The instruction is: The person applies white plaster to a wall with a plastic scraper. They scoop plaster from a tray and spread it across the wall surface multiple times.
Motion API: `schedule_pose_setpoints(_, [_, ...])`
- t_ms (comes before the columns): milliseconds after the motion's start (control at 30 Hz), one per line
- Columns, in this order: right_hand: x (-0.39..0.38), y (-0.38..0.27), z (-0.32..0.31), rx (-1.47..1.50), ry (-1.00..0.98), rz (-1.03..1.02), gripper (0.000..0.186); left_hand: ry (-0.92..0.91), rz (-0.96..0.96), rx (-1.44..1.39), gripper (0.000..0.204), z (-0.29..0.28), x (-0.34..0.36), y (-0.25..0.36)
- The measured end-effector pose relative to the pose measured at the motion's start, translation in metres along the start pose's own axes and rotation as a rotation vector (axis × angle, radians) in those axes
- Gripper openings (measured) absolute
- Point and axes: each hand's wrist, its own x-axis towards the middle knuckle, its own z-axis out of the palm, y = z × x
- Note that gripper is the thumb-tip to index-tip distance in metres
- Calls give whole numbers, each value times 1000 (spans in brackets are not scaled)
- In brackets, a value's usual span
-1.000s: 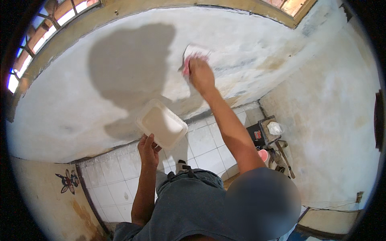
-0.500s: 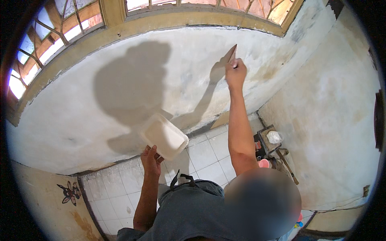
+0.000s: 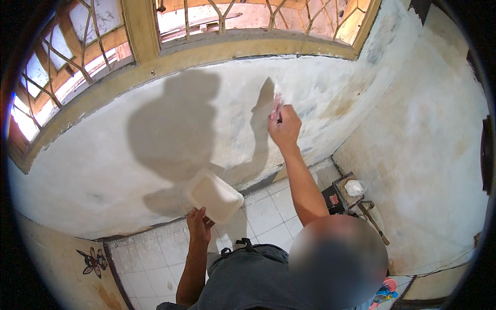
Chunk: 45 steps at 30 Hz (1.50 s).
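My left hand [image 3: 199,222] pinches the near edge of a shallow, off-white rectangular plastic tray [image 3: 214,196], held out before the wall low down. Its inside is partly in shadow. Further up, my right hand [image 3: 285,125] is closed round a thin putty knife [image 3: 277,106] with reddish marks, blurred and seen almost edge-on. The blade is close to the patchy white wall [image 3: 320,93], just below the window frame; I cannot tell whether it touches. Dark shadows of my arm, the tool and my head fall across the plaster.
Above the wall runs a yellow-brown window frame [image 3: 217,45] with metal bars. On the tiled floor [image 3: 261,206], by the right corner, stand a dark box [image 3: 332,200] and a white bag [image 3: 354,187]; a long-handled tool [image 3: 376,225] lies near them. A blurred round patch covers the lower right.
My right hand has moved left and down along the wall with the putty knife. My left hand and the tray sit slightly lower in the picture, as the whole view has shifted a little.
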Motion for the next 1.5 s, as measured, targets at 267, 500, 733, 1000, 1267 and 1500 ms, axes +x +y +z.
schedule_pose_setpoints(267, [37, 83, -5, -220, -436, -405, 16, -61, -11, -43, 33, 6, 2, 0])
schedule_pose_setpoints(500, [-3, 86, -53, 3, -163, 83, 15, -147, 31, -29, 37, 16, 8, 5])
schedule_pose_setpoints(733, [86, 109, -47, 215, 154, 406, 19, -152, 34, -5, 37, 14, 14, 2])
schedule_pose_setpoints(1000, [26, -50, 12, 248, -328, -142, 11, -179, 33, 11, 38, 24, 3, 11])
schedule_pose_setpoints(1267, [31, -48, 14, -62, -224, -584, 16, -191, 12, 37, 38, 23, 7, 8])
schedule_pose_setpoints(1500, [-26, -13, 65, 6, -578, -567, 15, -170, 2, 4, 35, 28, 4, 8])
